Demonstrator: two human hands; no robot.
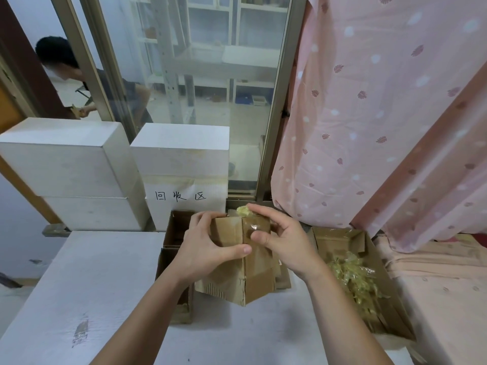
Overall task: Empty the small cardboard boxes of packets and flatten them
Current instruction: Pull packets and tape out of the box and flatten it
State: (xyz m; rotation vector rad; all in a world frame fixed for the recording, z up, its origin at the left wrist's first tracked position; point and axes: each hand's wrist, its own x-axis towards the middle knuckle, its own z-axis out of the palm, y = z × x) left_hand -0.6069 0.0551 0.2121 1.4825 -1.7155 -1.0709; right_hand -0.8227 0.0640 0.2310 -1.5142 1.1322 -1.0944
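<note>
**A:** Nearest you, what do your hands hold?

**B:** Your left hand (208,248) grips the small cardboard box (242,259) at the centre of the view, thumb across its front face and fingers curled over the top edge. Your right hand (284,243) pinches that box from its 3 o'clock side, thumb on the taped seam, forefinger reaching over the top. The box is raised above the white surface (105,285), tilted, with its lower flaps hanging open towards you.

**A:** And the packets?

**B:** One yellowish packet (243,210) shows at the box's 12 o'clock edge, just beside your right forefinger. Whether more remain inside cannot be told. A heap of similar packets (353,283) lies in the open carton (340,242) at 3 o'clock.

**A:** What lies beyond?

**B:** Further brown boxes (176,233) stand at 9 o'clock, touching the held one from behind your left hand. At 11 o'clock are white boxes (179,164), one labelled by hand; at 1 o'clock a pink curtain (369,127).

**A:** What could go wrong?

**B:** Likely three things. Flattening too soon would trap or crush any packet inside. With the bottom flaps open, a tilt could spill packets onto the surface instead of the carton. The tape may resist, and a hard pull would tear the cardboard.
</note>
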